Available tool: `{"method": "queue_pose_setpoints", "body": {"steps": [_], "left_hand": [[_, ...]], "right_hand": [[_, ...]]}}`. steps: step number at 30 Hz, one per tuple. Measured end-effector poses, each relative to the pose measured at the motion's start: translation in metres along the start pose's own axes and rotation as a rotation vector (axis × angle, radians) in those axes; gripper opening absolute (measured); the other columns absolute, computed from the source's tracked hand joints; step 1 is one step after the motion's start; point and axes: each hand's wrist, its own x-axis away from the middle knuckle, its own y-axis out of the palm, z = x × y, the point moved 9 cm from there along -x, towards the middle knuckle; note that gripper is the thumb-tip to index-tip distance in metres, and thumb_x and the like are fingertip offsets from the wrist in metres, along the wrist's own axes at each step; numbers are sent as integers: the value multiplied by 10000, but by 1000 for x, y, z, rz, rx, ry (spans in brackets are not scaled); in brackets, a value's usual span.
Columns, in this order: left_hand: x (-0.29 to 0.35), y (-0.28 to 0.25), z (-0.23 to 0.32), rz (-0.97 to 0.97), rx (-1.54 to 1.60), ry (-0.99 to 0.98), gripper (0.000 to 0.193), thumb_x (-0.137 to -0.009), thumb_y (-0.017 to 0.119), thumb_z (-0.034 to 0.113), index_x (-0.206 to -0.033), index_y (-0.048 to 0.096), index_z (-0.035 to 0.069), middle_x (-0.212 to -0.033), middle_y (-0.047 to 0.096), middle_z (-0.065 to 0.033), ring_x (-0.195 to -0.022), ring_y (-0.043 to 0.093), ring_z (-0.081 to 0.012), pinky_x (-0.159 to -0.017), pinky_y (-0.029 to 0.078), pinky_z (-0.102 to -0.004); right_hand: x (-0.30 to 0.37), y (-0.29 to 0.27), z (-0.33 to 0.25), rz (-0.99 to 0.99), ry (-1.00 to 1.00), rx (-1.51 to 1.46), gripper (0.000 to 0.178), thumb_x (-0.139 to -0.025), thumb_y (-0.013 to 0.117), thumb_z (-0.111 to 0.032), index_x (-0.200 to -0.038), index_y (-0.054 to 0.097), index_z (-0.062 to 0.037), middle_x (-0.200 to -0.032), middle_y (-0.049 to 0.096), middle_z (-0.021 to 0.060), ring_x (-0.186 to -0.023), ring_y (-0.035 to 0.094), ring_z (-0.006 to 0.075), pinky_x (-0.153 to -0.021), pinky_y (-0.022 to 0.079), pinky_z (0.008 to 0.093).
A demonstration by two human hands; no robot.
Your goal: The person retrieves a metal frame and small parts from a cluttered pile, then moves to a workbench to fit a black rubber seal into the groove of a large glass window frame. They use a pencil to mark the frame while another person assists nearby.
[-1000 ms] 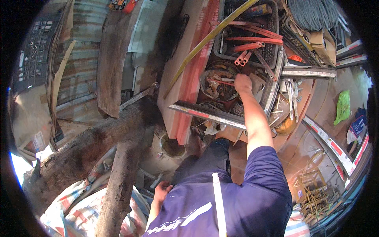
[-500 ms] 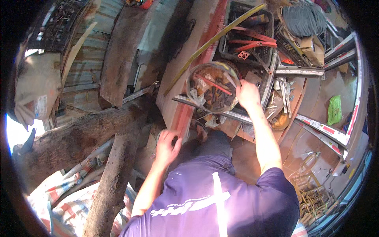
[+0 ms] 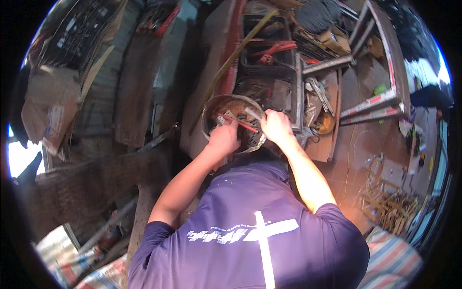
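A: ok where's the bucket and what are the hands up to?

B: The round, grubby bucket with a thin rim and brown-stained inside wall (image 3: 227,100) is right in front of the person, between both hands. Can't tell if it's resting on anything, the underside's hidden.

A: Grip?

B: Right hand (image 3: 277,126) is closed around the right side of the rim, fingers folded over it. Left hand (image 3: 225,137) is over the left part, fingers curled down inside. Can't tell if it's pinching anything. There's a straight, slim red rod (image 3: 248,126) slanting across the small loose bits, its upper end right by those fingers.

A: And the stuff around it?

B: Past the bucket there's a black plastic crate with upright walls (image 3: 292,59) with hard-edged red tubes (image 3: 280,46) heaped in it. Long flat yellowish strip (image 3: 237,57) running diagonally to its left. Beyond the crate, a thick coil of ropy grey cable (image 3: 317,15), plus a creased brown cardboard box (image 3: 335,41) near it.
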Motion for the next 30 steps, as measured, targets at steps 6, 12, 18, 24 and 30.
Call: {"method": "queue_pose_setpoints", "body": {"steps": [6, 12, 18, 24, 30], "left_hand": [[16, 43, -19, -98, 40, 23, 762, -686, 967, 312, -1328, 663, 37, -1117, 777, -279, -1043, 767, -467, -929, 627, -546], [22, 81, -38, -229, -29, 47, 493, -726, 882, 202, -1153, 736, 3, -1116, 766, -304, -1066, 755, -478, -948, 616, -538], [24, 63, -27, -138, 123, 168, 496, -737, 896, 225, -1149, 753, -11, -1176, 758, -305, -1133, 738, -451, -1013, 592, -507], [13, 66, -30, -283, 126, 202, 596, -720, 934, 266, -1216, 739, -2, -1180, 774, -266, -1138, 741, -443, -1013, 593, -494], [-6, 93, -27, -368, -49, 205, 627, -691, 930, 328, -1196, 750, 1, -1137, 776, -284, -1103, 750, -448, -982, 596, -509]], "right_hand": [[34, 45, 3, -59, 45, -44, 317, -996, 660, -249, -1004, 733, 60, -947, 746, 346, -985, 754, 514, -915, 608, 585], [42, 66, -4, -86, 5, -81, 335, -969, 639, -212, -997, 720, 111, -947, 743, 358, -953, 757, 522, -895, 611, 586], [24, 74, -14, -177, 27, -42, 324, -941, 638, -202, -942, 803, 78, -944, 757, 350, -961, 783, 489, -896, 621, 553], [17, 81, -10, -202, 4, -59, 333, -948, 646, -203, -973, 763, 107, -946, 736, 379, -967, 753, 534, -899, 608, 582], [14, 92, 9, -234, 62, -38, 331, -967, 661, -219, -1025, 805, 73, -1047, 760, 353, -1041, 764, 501, -938, 612, 557]]}}
